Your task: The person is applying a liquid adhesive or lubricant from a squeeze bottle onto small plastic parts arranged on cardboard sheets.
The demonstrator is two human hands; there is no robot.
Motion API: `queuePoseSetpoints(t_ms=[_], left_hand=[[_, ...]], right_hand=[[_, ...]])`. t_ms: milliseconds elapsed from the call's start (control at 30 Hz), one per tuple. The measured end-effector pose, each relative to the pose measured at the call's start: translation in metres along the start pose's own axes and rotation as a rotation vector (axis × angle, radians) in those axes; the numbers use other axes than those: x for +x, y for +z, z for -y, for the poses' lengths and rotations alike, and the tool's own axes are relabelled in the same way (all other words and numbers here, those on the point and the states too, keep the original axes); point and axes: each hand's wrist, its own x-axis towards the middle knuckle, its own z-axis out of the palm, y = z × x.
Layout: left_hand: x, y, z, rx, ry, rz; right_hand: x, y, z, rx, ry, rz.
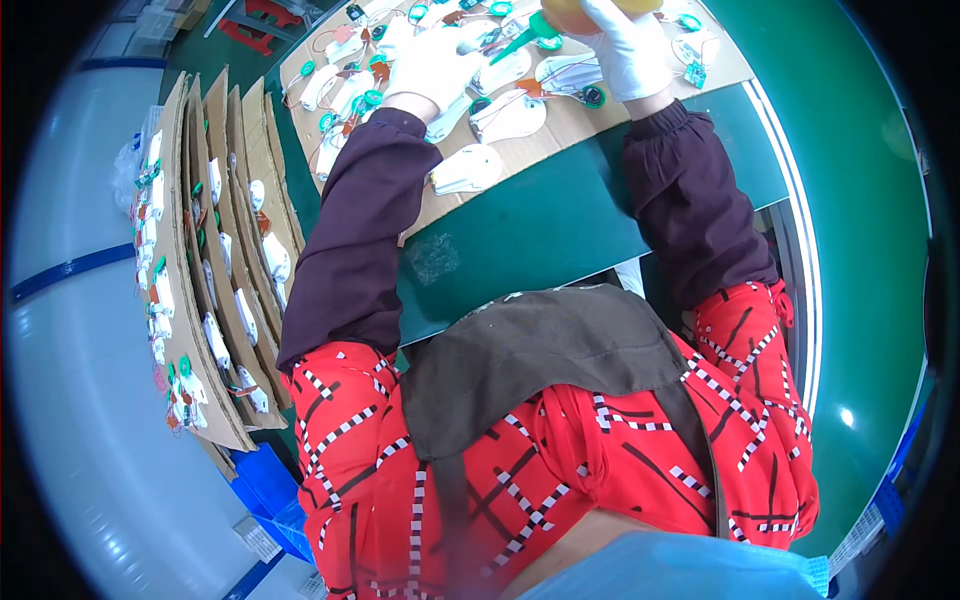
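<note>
My right hand, in a white glove, grips an amber glue bottle at the top edge. The bottle is tipped, and its green nozzle points down to the left over the white plastic shells. My left hand, also gloved in white, rests among the shells left of the nozzle; its fingertips blend into the white parts, so their grip is unclear. A nearby white shell lies flat on the cardboard sheet, with another shell closer to me. Small green and black round pieces with thin wires lie among them.
On the left, several cardboard sheets stand in a stack, carrying more white shells and wires. A blue bin sits below them. The green table spans the front, with a white strip along the right. A red item is at upper left.
</note>
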Motion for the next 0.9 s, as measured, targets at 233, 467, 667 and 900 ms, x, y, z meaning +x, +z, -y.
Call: queuePoseSetpoints(t_ms=[233,467,667,900], left_hand=[[-0.006,-0.004,0.006,-0.041,0.045,-0.033],[-0.015,-0.006,0.008,-0.13,-0.001,-0.015],[-0.02,-0.005,0.011,-0.137,-0.036,0.0],[-0.035,-0.005,0.014,0.149,0.002,-0.059]], right_hand=[[-0.006,0.008,-0.01,-0.181,-0.044,0.022],[-0.011,0.02,-0.013,-0.169,-0.129,0.004],[-0.011,0.019,-0.018,-0.132,-0.034,0.054],[-0.009,0.023,-0.011,-0.186,-0.067,0.139]])
